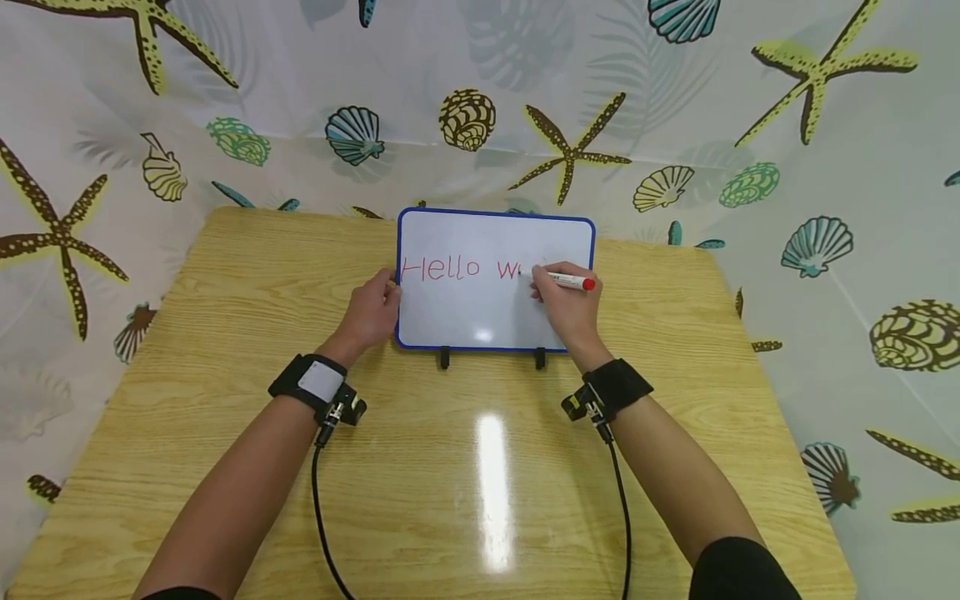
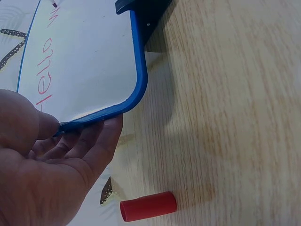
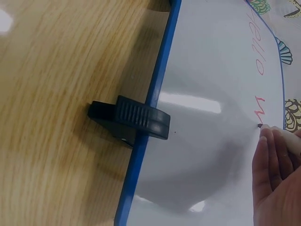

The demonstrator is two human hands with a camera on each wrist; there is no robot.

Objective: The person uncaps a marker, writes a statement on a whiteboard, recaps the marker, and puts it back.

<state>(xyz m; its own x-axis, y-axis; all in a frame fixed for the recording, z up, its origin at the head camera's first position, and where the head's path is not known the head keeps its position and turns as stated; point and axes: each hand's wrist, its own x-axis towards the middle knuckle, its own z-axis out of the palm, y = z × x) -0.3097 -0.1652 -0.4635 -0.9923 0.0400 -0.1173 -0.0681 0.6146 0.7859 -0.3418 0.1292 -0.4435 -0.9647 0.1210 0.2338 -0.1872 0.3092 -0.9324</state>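
A small whiteboard (image 1: 480, 312) with a blue frame stands tilted back on the table, with red writing, "Hello w" (image 1: 441, 268), across it. My left hand (image 1: 372, 312) grips its left edge, thumb at the front and fingers behind the rim, as the left wrist view shows. In my right hand (image 1: 572, 308) is a white marker (image 1: 564, 278) with a red end, pinched between thumb and fingers. The marker's dark tip (image 3: 260, 125) is right at the last stroke of the "w". Part of the board's right side is hidden behind that hand.
Two black stand feet (image 1: 445, 358) hold the board's lower edge. A red marker cap (image 2: 148, 206) lies on the wooden table (image 1: 420, 467) beyond the left hand. Behind the table hangs a cloth (image 1: 420, 75) printed with shells and starfish. Black cables (image 1: 321, 508) trail from both wrist cameras.
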